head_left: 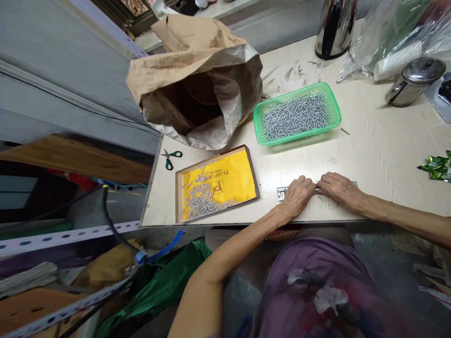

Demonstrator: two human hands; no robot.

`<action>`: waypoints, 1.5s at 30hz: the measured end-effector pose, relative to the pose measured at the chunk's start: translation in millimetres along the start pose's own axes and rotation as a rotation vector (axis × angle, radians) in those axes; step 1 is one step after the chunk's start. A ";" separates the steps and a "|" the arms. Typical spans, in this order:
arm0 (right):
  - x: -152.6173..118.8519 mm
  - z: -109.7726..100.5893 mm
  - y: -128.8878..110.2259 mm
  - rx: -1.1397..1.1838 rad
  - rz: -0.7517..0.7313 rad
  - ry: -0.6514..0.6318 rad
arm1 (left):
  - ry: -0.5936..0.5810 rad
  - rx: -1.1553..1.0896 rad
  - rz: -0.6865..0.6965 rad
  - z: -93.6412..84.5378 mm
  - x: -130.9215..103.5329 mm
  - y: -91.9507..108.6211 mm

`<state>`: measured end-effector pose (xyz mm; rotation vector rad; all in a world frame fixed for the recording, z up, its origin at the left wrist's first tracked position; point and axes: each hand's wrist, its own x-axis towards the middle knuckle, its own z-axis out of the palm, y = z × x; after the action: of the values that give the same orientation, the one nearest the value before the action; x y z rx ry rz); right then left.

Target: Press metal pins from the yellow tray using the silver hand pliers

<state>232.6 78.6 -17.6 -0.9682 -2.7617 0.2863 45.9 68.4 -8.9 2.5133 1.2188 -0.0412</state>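
At the table's front edge, my left hand (299, 193) and my right hand (340, 190) are close together, fingers closed on a narrow silvery metal fitting (281, 193). Its slotted flat end sticks out left of my left hand, and a bit of metal shows beyond my right hand. My fingers cover its middle. To the left lies a shallow cardboard tray (257, 185) with a yellow lining and a pile of small silvery metal pins (200, 197). Behind my hands, a green plastic basket (298, 140) holds many small ridged metal pieces (296, 115), perhaps springs or screws.
A large open paper sack (193, 70) stands behind the tray. Green-handled scissors (171, 158) lie at the table's left edge. At the back right are a kettle (334, 28), a lidded metal cup (416, 80) and clear plastic bags (398, 37). Green foil wrappers (437, 166) lie far right.
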 end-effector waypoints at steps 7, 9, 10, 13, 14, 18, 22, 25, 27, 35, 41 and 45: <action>-1.2 -2.8 21.3 0.038 -0.032 -0.023 | 0.231 0.028 -0.116 24.0 -9.0 6.9; 1.6 -1.4 33.5 0.072 -0.058 -0.046 | 0.330 0.026 -0.133 36.9 -14.4 16.2; 4.3 -0.1 38.9 0.081 -0.055 -0.053 | 0.362 0.016 -0.123 43.6 -17.1 21.5; 17.4 2.1 48.6 0.062 0.009 -0.070 | 0.391 -0.038 -0.085 60.9 -24.2 35.2; 23.3 1.4 49.6 0.048 0.027 -0.082 | 0.390 -0.058 -0.079 64.7 -26.1 38.1; 49.3 -9.4 44.7 -0.014 0.108 -0.076 | 0.391 -0.108 -0.043 67.2 -29.6 42.0; 68.6 -19.4 16.2 -0.019 0.002 -0.066 | 0.450 -0.122 0.001 56.4 -32.7 47.1; 75.5 -15.2 -17.6 0.060 -0.341 -0.157 | 0.463 -0.142 0.167 48.8 -49.8 54.8; 77.0 -5.7 -35.6 0.072 -0.502 -0.190 | 0.465 -0.149 0.294 45.1 -71.4 53.6; 84.6 32.7 -50.0 0.237 -0.607 0.046 | 0.736 0.123 -0.489 1.8 -170.4 -67.8; 113.4 -28.4 -18.8 0.395 -0.267 0.434 | 0.217 0.121 -0.391 -27.3 -178.9 -139.0; 132.7 -74.2 31.1 0.119 0.090 0.486 | -0.024 0.135 -0.283 -39.3 -166.3 -147.0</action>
<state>168.1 194.8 62.6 -0.9801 -2.2425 0.1940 -176.4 39.1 13.8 2.4216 1.6013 -0.2293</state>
